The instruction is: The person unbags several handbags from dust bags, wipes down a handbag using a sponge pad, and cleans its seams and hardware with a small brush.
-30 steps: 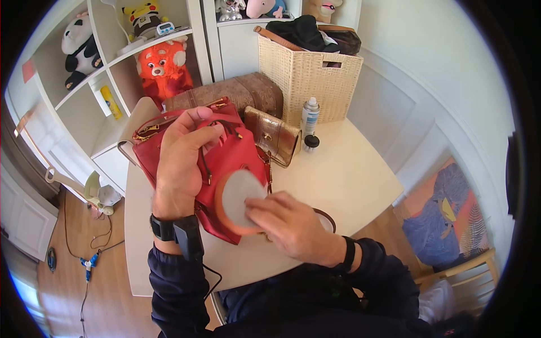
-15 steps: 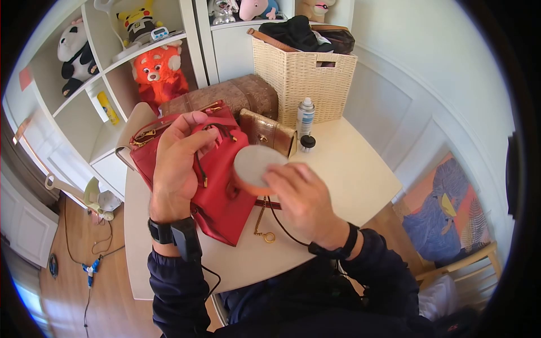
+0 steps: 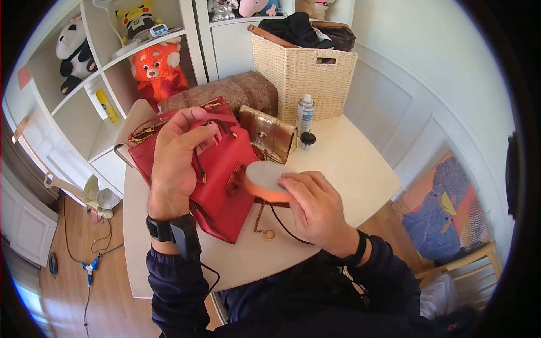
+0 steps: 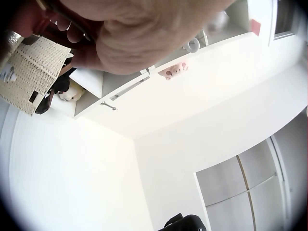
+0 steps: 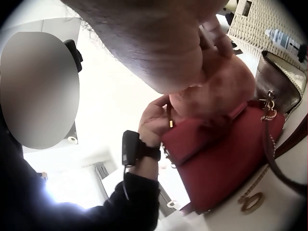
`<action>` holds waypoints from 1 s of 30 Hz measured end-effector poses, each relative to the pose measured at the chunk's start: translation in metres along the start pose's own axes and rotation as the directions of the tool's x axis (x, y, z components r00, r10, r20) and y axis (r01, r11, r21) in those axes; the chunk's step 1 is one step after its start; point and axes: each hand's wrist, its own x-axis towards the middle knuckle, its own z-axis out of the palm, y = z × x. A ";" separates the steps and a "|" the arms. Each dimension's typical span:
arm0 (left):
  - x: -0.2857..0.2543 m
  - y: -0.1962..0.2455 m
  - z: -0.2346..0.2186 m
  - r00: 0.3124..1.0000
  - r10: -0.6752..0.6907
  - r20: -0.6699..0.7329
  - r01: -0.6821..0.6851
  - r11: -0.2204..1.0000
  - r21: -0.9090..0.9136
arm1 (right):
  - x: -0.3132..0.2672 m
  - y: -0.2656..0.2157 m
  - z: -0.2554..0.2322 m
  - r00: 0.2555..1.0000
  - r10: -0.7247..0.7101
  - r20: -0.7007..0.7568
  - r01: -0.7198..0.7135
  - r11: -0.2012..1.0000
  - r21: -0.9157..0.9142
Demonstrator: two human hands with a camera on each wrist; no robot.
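Note:
A red handbag (image 3: 222,217) stands tilted back on the pale table, its handle in the grip of my left hand (image 3: 174,160). In my right hand (image 3: 320,213) I pinch a round polishing pad (image 3: 267,174) by its edge, grey on top with an orange layer beneath. The pad is close to the bag's front flap and overlaps its right edge in the head view. In the right wrist view the orange face of the pad (image 5: 214,91) hangs over the bag (image 5: 221,163). A gold chain with a ring (image 3: 268,234) lies beside the bag.
Behind the bag are a gold clutch (image 3: 276,138), a brown embossed case (image 3: 231,93) and a wicker basket (image 3: 301,79) filled with dark items. A spray can (image 3: 306,115) and a small black-topped object (image 3: 307,139) stand on the table (image 3: 355,174). Shelves with plush toys rise at the left.
The pad in my right hand has moved from low against the bag's front up and to the right, then slightly down. My left hand stays on the handle.

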 end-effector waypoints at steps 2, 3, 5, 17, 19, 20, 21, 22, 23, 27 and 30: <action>0.000 0.000 0.000 1.000 -0.001 -0.003 0.001 1.000 0.001 | -0.003 0.002 0.011 1.000 0.026 -0.016 -0.027 0.997 -0.078; 0.000 -0.001 0.000 1.000 -0.003 -0.003 0.003 1.000 0.002 | -0.005 0.000 0.014 0.999 0.027 -0.017 -0.029 0.997 -0.077; -0.001 -0.001 0.001 1.000 0.008 0.001 -0.008 1.000 0.004 | -0.012 -0.007 0.019 0.995 -0.028 0.099 0.022 0.998 0.054; -0.001 -0.001 -0.003 0.917 0.393 0.070 -0.297 0.553 0.778 | -0.004 0.028 -0.025 0.749 0.426 0.508 -0.663 0.481 0.574; -0.014 0.008 0.007 0.893 0.438 0.108 -0.301 0.399 0.866 | -0.006 0.048 -0.022 0.672 0.577 0.465 -0.694 0.270 0.667; -0.021 0.011 0.012 0.868 0.473 0.152 -0.290 0.234 0.928 | -0.010 0.060 -0.021 0.671 0.576 0.466 -0.694 0.269 0.667; -0.025 0.009 0.012 0.868 0.473 0.152 -0.289 0.233 0.929 | -0.015 0.072 -0.021 0.612 0.621 0.490 -0.729 0.202 0.654; -0.028 0.006 0.013 0.865 0.467 0.183 -0.287 0.160 0.945 | -0.017 0.077 -0.021 0.548 0.661 0.512 -0.757 0.133 0.640; -0.031 0.003 0.013 0.862 0.459 0.215 -0.284 0.085 0.955 | -0.018 0.078 -0.020 0.549 0.659 0.513 -0.756 0.130 0.641; -0.044 -0.011 0.011 0.836 0.458 0.302 -0.215 -0.232 0.949 | -0.021 0.083 -0.019 0.530 0.701 0.477 -0.725 0.083 0.684; -0.056 -0.015 0.009 0.834 0.425 0.352 -0.195 -0.370 0.908 | -0.021 0.084 -0.018 0.546 0.684 0.484 -0.722 0.091 0.686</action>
